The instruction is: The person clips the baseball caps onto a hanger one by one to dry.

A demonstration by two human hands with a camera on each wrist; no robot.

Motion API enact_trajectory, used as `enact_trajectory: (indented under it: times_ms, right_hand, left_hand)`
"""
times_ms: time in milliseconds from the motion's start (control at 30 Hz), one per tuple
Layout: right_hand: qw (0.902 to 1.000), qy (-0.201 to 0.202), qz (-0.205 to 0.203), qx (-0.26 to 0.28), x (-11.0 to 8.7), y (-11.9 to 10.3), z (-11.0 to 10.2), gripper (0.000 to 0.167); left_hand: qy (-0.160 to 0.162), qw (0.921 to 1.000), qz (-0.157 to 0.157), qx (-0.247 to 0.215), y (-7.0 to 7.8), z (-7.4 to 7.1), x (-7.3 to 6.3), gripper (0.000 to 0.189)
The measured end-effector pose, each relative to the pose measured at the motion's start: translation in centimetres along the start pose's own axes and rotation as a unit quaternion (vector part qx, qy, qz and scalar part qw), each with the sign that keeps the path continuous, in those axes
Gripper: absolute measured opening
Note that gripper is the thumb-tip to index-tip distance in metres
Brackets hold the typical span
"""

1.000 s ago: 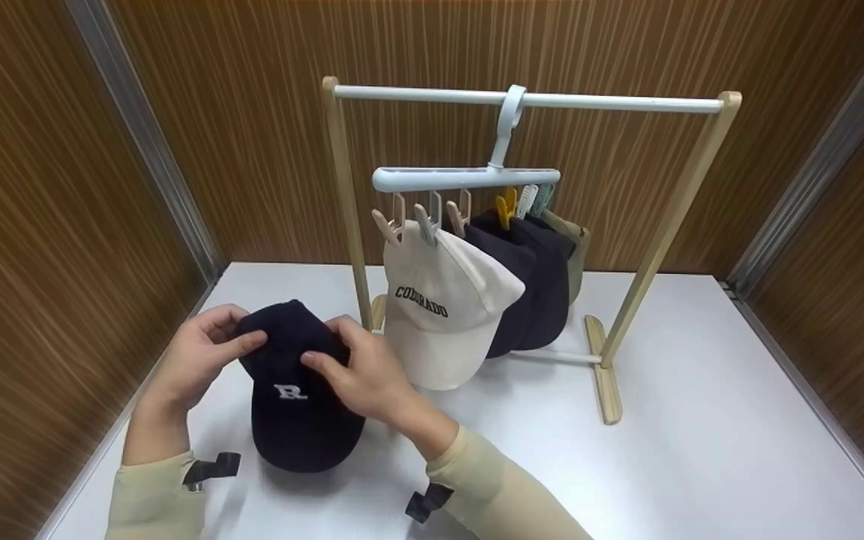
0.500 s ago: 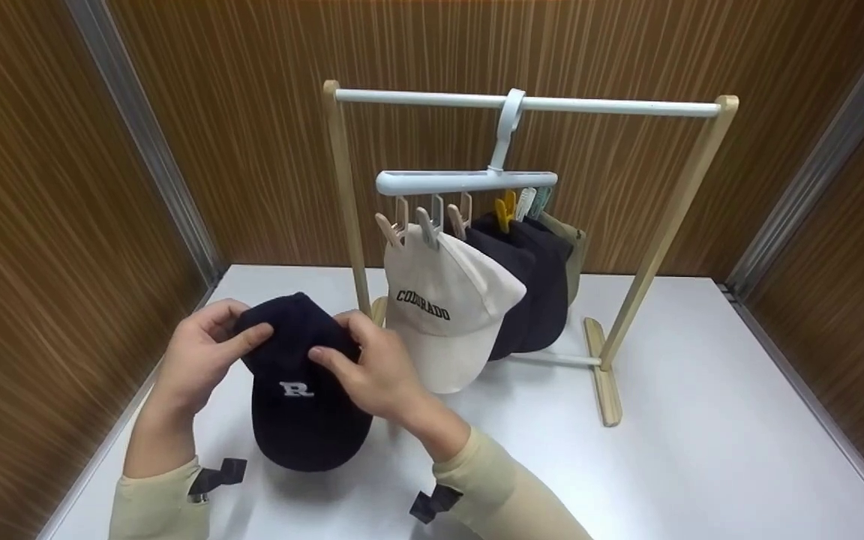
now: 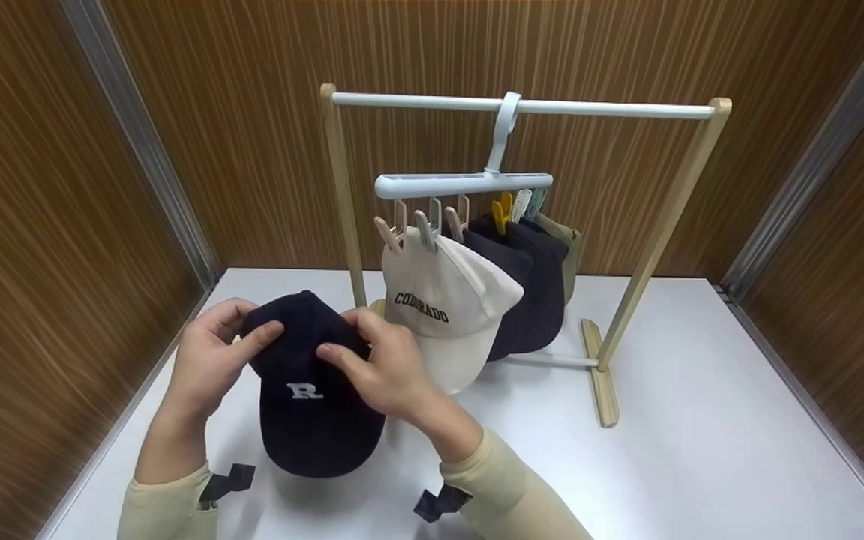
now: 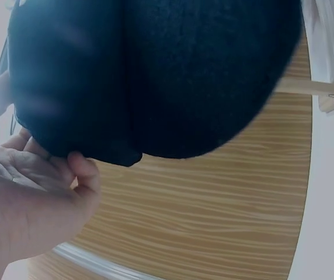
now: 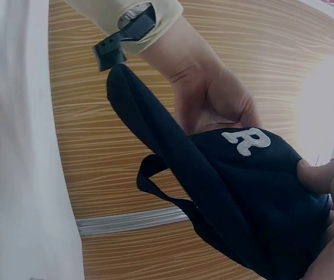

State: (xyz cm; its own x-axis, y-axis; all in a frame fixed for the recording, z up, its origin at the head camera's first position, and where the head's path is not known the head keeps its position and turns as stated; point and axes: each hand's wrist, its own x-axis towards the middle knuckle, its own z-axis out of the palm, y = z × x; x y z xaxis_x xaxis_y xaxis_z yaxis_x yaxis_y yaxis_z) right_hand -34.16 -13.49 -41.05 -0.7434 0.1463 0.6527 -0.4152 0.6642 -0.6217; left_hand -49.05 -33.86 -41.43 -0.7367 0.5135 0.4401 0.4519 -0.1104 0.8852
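A navy baseball cap (image 3: 319, 427) with a white letter R hangs brim down between both hands, at the left of the head view. My left hand (image 3: 211, 356) pinches the crown's left side, thumb in front and fingers behind. On the crown's right side my right hand (image 3: 387, 367) grips the fabric, its thumb lying across the front. The right wrist view shows the same cap (image 5: 237, 186) from the side, with its back strap hanging out. In the left wrist view the dark brim and crown (image 4: 155, 76) fill the upper part.
A wooden rack (image 3: 655, 240) with a white rail stands at the back. From it hangs a pale blue clip hanger (image 3: 462, 184). Its clips hold a cream COLORADO cap (image 3: 439, 300), dark caps (image 3: 541, 292) and a khaki one (image 3: 571, 262). Wood-grain walls enclose the white table (image 3: 702, 420).
Both hands and the navy cap have shifted slightly to the right, closer to the cream cap. The grip on the cap looks the same.
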Motion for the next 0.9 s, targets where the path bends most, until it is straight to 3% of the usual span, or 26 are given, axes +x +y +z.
enact_trajectory:
  times_ms: [467,667,900]
  right_hand:
    - [0.9999,-0.002,-0.004,-0.012,0.2,-0.8,-2.1,0.023]
    - [0.9995,0.000,-0.011,-0.029,0.3,-1.0,-2.8,0.024]
    - [0.9997,-0.010,0.014,-0.020,0.3,-1.1,-3.7,0.022]
  left_hand:
    - [0.012,0.9992,0.035,-0.016,0.9,1.7,0.4,0.010]
    - [0.003,0.9979,0.057,-0.029,1.0,2.1,0.7,0.010]
    - [-0.012,0.9963,0.075,-0.039,1.1,2.7,1.0,0.010]
